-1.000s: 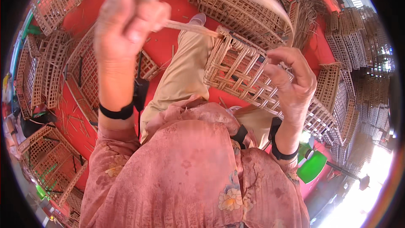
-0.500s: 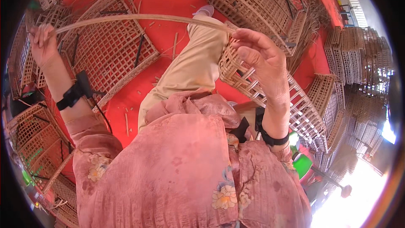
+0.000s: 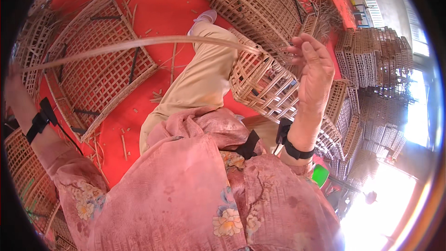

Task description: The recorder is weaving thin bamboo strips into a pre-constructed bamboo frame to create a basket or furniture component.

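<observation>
A long, pale cane strip arches across the view, its right end meeting the rim of a woven basket beside my knee. At the far left edge, my left hand grips the strip's other end, though the hand is smeared by motion. My right hand is raised above the basket's right side, fingers stretched out and apart, holding nothing. Whether the strip is woven into the rim or only passes behind it, I cannot tell.
A large latticed panel with dark bars lies on the red floor at left. Another big basket stands beyond my foot. Stacked baskets rise at right. Cane scraps are scattered about.
My left hand has moved farther left and down, drawing the strip that way. My right hand has let go of the strip and moved right, its fingers opening. The whole view has shifted slightly.
</observation>
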A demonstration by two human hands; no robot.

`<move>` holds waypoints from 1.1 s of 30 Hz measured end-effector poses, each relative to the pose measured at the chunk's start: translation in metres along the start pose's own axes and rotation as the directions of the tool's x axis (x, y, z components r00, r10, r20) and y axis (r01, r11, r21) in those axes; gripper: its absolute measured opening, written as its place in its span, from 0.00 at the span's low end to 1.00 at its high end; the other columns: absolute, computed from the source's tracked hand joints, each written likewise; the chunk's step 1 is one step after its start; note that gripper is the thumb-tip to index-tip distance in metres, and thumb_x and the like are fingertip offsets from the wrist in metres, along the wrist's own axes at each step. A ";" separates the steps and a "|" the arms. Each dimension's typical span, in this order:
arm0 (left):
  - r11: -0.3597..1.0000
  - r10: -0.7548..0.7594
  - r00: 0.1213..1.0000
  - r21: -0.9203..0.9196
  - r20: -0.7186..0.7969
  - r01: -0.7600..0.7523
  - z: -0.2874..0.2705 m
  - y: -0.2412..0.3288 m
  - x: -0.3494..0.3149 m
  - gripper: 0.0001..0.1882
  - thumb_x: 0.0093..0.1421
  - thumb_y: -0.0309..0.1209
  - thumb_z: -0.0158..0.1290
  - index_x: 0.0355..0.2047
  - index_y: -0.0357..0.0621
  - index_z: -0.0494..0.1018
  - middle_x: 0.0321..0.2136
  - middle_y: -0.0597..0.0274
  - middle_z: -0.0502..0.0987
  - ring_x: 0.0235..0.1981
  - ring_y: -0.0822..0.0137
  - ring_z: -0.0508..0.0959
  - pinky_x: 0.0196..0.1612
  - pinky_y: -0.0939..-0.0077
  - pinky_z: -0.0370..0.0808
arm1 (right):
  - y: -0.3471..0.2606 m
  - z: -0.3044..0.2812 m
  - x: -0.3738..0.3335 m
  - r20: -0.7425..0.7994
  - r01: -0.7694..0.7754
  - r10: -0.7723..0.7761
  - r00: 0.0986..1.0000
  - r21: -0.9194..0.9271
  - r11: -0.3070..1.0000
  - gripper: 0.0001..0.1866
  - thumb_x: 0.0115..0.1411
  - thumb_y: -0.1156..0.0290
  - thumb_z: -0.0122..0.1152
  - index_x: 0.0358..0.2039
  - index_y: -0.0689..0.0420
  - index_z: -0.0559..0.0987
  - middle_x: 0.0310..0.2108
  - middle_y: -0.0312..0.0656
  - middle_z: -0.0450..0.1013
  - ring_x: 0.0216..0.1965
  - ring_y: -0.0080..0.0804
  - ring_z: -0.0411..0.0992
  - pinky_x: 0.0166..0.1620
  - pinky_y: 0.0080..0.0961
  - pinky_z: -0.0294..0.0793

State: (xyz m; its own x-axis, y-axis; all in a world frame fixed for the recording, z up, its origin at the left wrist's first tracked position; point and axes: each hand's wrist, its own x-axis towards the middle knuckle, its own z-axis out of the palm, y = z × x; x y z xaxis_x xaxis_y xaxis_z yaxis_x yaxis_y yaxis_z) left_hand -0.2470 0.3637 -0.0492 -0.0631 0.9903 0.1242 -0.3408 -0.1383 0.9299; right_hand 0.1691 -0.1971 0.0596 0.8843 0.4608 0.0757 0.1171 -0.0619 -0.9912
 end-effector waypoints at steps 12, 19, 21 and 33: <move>0.943 -0.286 0.026 0.286 0.958 -0.173 0.239 0.001 -0.338 0.12 0.67 0.33 0.54 0.34 0.33 0.76 0.24 0.59 0.75 0.28 0.70 0.75 0.34 0.74 0.72 | 0.008 0.048 -0.047 0.162 -0.286 0.241 0.957 0.372 0.883 0.20 0.62 0.63 0.69 0.48 0.65 0.80 0.26 0.32 0.73 0.23 0.15 0.68 0.24 0.11 0.65; 0.865 -0.365 0.056 0.361 0.929 -0.349 0.224 -0.022 -0.342 0.11 0.66 0.31 0.55 0.36 0.33 0.77 0.25 0.55 0.78 0.30 0.64 0.78 0.36 0.72 0.74 | 0.031 0.014 -0.070 -0.040 -0.232 0.247 0.968 0.228 0.946 0.12 0.66 0.67 0.65 0.45 0.62 0.82 0.28 0.36 0.77 0.24 0.18 0.72 0.27 0.13 0.72; 0.949 -0.085 0.205 0.142 0.975 -0.281 0.231 -0.026 -0.372 0.08 0.65 0.28 0.56 0.38 0.34 0.78 0.25 0.55 0.79 0.30 0.62 0.79 0.36 0.71 0.74 | 0.041 0.022 -0.079 -0.019 -0.203 0.205 0.979 0.081 0.976 0.12 0.67 0.69 0.62 0.46 0.61 0.83 0.30 0.37 0.79 0.26 0.18 0.74 0.28 0.14 0.74; 0.964 -0.012 0.361 0.107 0.933 -0.244 0.266 -0.041 -0.428 0.05 0.62 0.23 0.57 0.38 0.36 0.76 0.31 0.51 0.77 0.30 0.55 0.78 0.34 0.68 0.73 | 0.052 0.008 -0.079 -0.165 -0.268 0.233 0.959 -0.246 0.931 0.11 0.68 0.69 0.61 0.45 0.61 0.83 0.28 0.35 0.77 0.24 0.15 0.72 0.27 0.14 0.71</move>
State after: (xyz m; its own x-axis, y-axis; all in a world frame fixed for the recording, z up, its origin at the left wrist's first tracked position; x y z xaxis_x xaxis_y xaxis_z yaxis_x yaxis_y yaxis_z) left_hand 0.0437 -0.0496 -0.0480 0.8559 0.3743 0.3567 -0.2129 -0.3736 0.9028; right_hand 0.1018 -0.2293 0.0010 0.9492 0.2816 -0.1401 -0.0168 -0.3995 -0.9166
